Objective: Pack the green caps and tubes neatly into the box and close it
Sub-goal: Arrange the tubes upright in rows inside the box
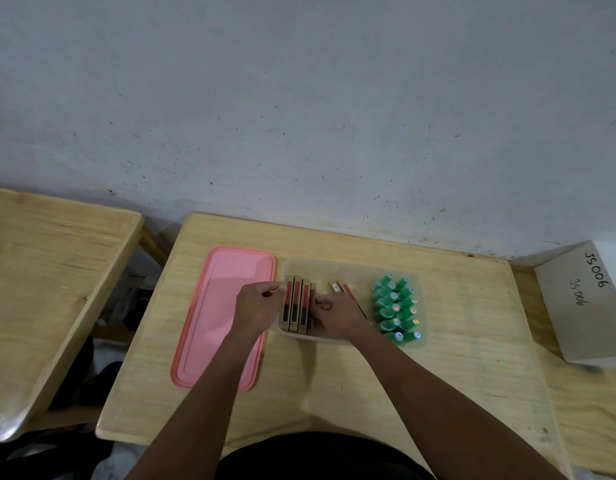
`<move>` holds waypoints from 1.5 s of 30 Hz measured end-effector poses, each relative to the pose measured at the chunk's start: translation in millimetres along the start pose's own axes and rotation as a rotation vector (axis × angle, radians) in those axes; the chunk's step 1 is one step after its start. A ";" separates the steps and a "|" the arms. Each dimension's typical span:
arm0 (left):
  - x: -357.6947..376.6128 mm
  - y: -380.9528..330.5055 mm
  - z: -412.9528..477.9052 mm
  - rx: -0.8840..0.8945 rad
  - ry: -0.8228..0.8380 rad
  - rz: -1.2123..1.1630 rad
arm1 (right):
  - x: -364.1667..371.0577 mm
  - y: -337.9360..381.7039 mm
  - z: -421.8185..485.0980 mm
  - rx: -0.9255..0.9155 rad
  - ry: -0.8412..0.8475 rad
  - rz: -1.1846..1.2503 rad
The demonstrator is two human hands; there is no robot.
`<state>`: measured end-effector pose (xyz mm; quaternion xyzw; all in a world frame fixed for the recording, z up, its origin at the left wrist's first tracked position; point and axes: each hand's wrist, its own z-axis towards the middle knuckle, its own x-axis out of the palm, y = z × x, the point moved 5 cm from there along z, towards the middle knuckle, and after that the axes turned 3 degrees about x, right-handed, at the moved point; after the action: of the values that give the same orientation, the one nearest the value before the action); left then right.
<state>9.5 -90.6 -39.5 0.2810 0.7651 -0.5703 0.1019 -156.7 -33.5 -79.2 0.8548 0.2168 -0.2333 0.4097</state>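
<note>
So I'm mid-pack: the tubes (297,304) stand in a row at the box's (351,266) 9 o'clock end, green caps (396,306) at 3 o'clock. My left hand (256,308) and right hand (337,315) curl tight against the row's sides, squeezing it. Next I'd guess the loose tubes (337,287), then the pink lid (216,317).

We see a pale wooden table (334,393) with bare, matt grain. The pink rectangular plastic lid (223,317) looks smooth with a soft sheen, and the translucent plastic box (348,266) is frosted and dull. The green plastic caps (398,306) carry glossy, rainbow-glinting stickers on top. The slim tan-and-red cardboard cartons (296,306) look matt, as does the white cardboard case (573,306). The grey plaster wall (299,116) looks rough and speckled.
</note>
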 end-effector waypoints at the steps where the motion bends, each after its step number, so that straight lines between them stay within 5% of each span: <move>1: -0.2 0.5 0.2 -0.004 0.000 -0.002 | -2.7 0.0 -1.1 -0.019 0.006 -0.007; 8: -0.3 0.8 0.1 0.005 0.002 0.002 | -41.4 -16.9 -9.0 0.079 -0.415 -0.143; 12: -0.3 0.2 -0.4 0.004 0.004 0.005 | -39.8 -19.1 -7.5 0.146 -0.360 -0.404; 26: -0.9 -1.9 -2.0 0.010 0.001 -0.008 | -37.8 -31.4 9.1 0.214 -0.151 -0.197; 38: -0.6 0.5 -1.0 0.004 0.001 -0.021 | -52.6 -8.7 -10.6 0.154 -0.409 -0.085; 45: -0.4 -0.6 -1.0 -0.002 -0.007 -0.024 | -16.1 -1.0 -2.9 0.115 -0.255 0.116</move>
<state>9.7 -89.9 -38.5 0.2697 0.7686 -0.5718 0.0978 -169.5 -33.5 -69.0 0.8513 0.0993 -0.3279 0.3973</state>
